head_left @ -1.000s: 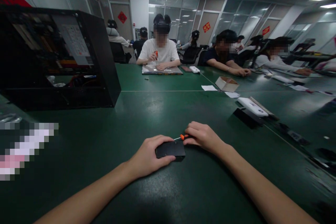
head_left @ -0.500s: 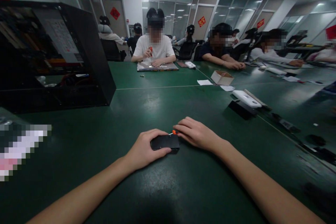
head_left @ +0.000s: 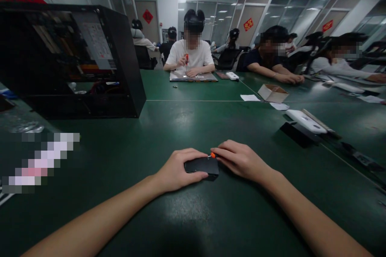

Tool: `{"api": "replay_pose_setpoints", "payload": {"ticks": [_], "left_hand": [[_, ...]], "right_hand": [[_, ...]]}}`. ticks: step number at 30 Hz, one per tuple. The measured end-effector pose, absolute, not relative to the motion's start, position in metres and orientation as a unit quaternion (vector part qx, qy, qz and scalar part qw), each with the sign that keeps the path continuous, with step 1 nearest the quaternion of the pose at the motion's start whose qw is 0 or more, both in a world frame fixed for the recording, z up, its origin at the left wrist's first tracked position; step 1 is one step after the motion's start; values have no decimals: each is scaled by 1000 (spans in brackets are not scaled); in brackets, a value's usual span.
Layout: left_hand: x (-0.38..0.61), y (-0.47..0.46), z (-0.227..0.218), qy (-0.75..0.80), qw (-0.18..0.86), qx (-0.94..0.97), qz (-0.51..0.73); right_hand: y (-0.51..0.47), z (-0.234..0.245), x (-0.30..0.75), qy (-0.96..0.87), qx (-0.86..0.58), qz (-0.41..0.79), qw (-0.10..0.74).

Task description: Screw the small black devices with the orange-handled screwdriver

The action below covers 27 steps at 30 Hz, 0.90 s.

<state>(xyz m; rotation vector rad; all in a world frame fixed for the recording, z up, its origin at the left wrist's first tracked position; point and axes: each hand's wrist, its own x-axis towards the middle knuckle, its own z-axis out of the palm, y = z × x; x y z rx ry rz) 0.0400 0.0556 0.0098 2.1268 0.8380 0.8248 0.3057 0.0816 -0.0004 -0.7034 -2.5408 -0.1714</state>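
A small flat black box (head_left: 202,166) lies on the green table (head_left: 193,128) right in front of me. My left hand (head_left: 177,170) is closed around its left end, thumb along the near edge, holding it down. My right hand (head_left: 239,160) is closed on a small screwdriver with an orange handle (head_left: 212,155), of which only the orange tip shows past my fingers, at the box's far right corner.
An open black computer case (head_left: 72,60) stands at the left. Across the table several people work with tools. A cardboard box (head_left: 273,92), white papers (head_left: 250,98), a white device (head_left: 306,121) and a black slab (head_left: 297,133) lie to the right.
My view has swung a little to the left and back; both hands stay on the black box. Less of the orange screwdriver shows now, my right hand covering more of it.
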Motion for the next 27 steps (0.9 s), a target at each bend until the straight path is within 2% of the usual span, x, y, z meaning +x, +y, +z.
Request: {"api": "replay_pose_setpoints", "payload": {"ticks": [7,19,23,27], "left_hand": [[41,54,11,329,349,817,321],[42,53,11,371,342,803,319],[40,54,11,372,352,798,317],[37,54,11,376,363,790,321]], "right_hand": [[80,5,305,-937,-273,-86,200],[83,3,309,-934,-272,-109,202],[85,-3,306,-934,-273,-68,219],[85,-3,301,-929,-268,57,249]]}}
